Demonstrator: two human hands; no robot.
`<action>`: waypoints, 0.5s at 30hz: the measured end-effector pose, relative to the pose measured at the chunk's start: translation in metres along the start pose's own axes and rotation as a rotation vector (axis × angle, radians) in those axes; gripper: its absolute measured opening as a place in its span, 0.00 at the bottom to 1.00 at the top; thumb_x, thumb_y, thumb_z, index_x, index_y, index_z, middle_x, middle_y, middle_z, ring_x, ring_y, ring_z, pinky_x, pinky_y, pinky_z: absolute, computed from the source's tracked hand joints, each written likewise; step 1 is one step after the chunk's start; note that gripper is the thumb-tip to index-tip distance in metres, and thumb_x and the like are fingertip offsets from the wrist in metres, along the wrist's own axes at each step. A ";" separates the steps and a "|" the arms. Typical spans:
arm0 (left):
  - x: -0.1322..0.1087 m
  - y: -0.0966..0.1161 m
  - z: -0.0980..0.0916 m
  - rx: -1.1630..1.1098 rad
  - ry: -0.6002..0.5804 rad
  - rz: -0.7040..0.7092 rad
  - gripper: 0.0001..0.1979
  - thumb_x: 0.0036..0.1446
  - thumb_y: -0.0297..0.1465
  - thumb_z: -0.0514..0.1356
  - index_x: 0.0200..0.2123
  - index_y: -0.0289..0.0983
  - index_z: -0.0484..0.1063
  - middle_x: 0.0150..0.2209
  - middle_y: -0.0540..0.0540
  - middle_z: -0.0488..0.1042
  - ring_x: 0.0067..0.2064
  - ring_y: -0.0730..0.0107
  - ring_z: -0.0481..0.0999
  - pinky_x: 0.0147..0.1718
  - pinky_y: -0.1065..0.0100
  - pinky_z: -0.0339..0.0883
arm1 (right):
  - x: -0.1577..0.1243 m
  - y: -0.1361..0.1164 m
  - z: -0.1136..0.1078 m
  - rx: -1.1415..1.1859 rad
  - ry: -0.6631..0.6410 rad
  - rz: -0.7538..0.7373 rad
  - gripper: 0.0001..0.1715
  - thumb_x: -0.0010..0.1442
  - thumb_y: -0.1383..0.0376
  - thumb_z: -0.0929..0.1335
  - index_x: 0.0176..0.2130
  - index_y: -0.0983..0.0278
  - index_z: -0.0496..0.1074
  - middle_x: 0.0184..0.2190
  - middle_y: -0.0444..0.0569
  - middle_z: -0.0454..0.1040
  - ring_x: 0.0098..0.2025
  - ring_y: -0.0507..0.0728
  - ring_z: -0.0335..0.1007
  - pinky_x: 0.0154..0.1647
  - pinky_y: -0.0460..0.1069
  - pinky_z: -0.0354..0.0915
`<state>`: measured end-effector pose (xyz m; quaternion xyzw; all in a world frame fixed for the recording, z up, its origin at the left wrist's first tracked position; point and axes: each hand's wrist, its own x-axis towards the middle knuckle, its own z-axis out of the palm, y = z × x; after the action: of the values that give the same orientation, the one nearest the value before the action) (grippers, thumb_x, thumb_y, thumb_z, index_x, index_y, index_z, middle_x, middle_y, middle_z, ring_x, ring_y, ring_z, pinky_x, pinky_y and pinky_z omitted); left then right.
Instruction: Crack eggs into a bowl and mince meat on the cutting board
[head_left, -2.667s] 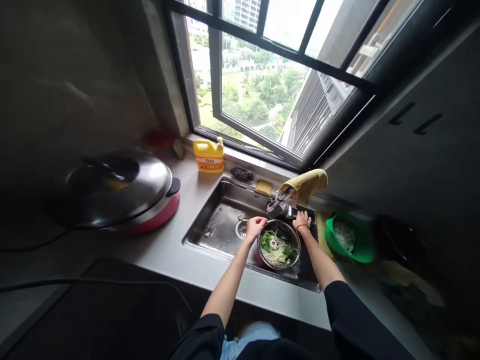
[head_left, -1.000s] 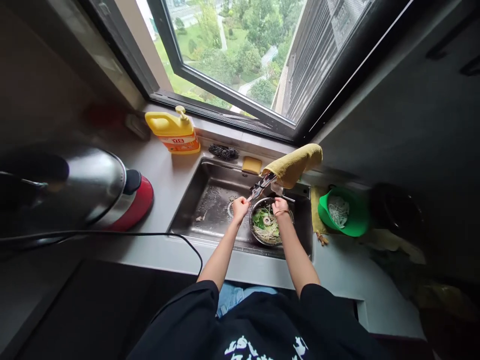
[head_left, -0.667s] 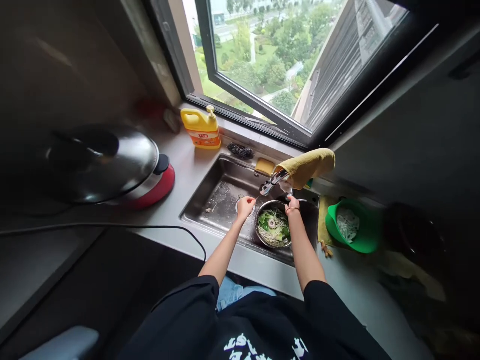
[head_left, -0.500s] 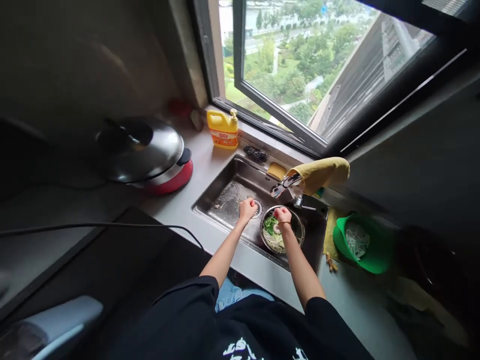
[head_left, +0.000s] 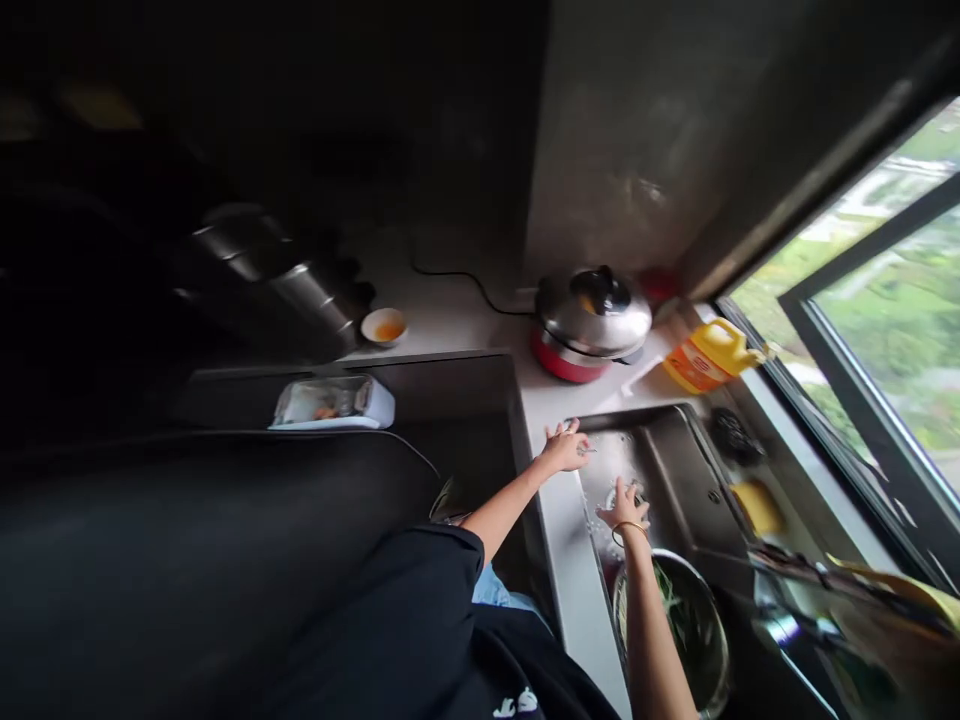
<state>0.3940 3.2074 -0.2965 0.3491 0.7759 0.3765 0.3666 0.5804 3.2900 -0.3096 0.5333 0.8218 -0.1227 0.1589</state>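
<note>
Over the sink's near left corner, my left hand (head_left: 565,448) is held out with its fingers apart, nothing plainly in it. My right hand (head_left: 625,506) is spread above the floor of the metal sink (head_left: 667,485), close to the drain, and it holds nothing. A bracelet circles the right wrist. Below the right forearm, a round metal bowl (head_left: 721,650) stands in the sink with green leafy vegetables (head_left: 667,590) in it; the forearm hides part of it. Wet specks lie on the sink floor around the right hand.
Beyond the sink stand a red electric pot (head_left: 574,365) with a domed lid and a yellow soap jug (head_left: 705,355). A sponge (head_left: 757,505) and dark scrubber (head_left: 735,435) line the sink's edge. Leftward are a small bowl (head_left: 384,327) and a white container (head_left: 334,402).
My view has swung left, bringing the small bowl and white container into sight. Both hands have gone from closed to spread, and the right hand has moved off the bowl towards the drain.
</note>
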 end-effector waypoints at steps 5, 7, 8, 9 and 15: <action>-0.003 -0.104 -0.126 -0.374 0.417 -0.274 0.12 0.48 0.32 0.62 0.38 0.38 0.74 0.42 0.43 0.75 0.46 0.63 0.73 0.49 0.63 0.63 | 0.018 -0.147 0.012 0.451 -0.148 -0.306 0.35 0.46 0.56 0.69 0.52 0.66 0.66 0.54 0.64 0.65 0.57 0.70 0.59 0.51 0.64 0.60; -0.009 -0.154 -0.179 -0.416 0.575 -0.382 0.11 0.55 0.33 0.56 0.40 0.35 0.71 0.40 0.42 0.75 0.43 0.66 0.74 0.46 0.65 0.65 | 0.022 -0.231 0.024 0.732 -0.329 -0.307 0.32 0.48 0.51 0.68 0.50 0.63 0.66 0.47 0.58 0.70 0.47 0.65 0.70 0.44 0.59 0.68; -0.013 -0.180 -0.205 -0.435 0.669 -0.443 0.13 0.58 0.34 0.53 0.43 0.33 0.69 0.42 0.40 0.74 0.44 0.66 0.74 0.46 0.65 0.65 | 0.023 -0.277 0.031 0.851 -0.436 -0.268 0.32 0.48 0.50 0.68 0.50 0.61 0.66 0.44 0.55 0.72 0.43 0.62 0.72 0.40 0.57 0.70; -0.018 -0.207 -0.230 -0.451 0.762 -0.502 0.15 0.60 0.34 0.50 0.46 0.31 0.66 0.45 0.37 0.72 0.47 0.65 0.72 0.48 0.64 0.63 | 0.023 -0.323 0.039 0.958 -0.547 -0.218 0.31 0.49 0.51 0.68 0.50 0.59 0.65 0.43 0.52 0.71 0.40 0.59 0.73 0.38 0.55 0.71; -0.030 -0.334 -0.335 -0.599 0.975 -0.606 0.22 0.59 0.33 0.51 0.55 0.30 0.54 0.57 0.32 0.59 0.59 0.58 0.60 0.54 0.62 0.57 | 0.033 -0.549 0.082 1.146 -0.804 -0.031 0.34 0.52 0.60 0.69 0.56 0.53 0.54 0.52 0.51 0.65 0.32 0.52 0.74 0.32 0.53 0.73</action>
<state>0.0410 2.9152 -0.4179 -0.2140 0.7788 0.5718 0.1438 0.0757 3.0663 -0.3803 0.4344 0.5127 -0.7266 0.1426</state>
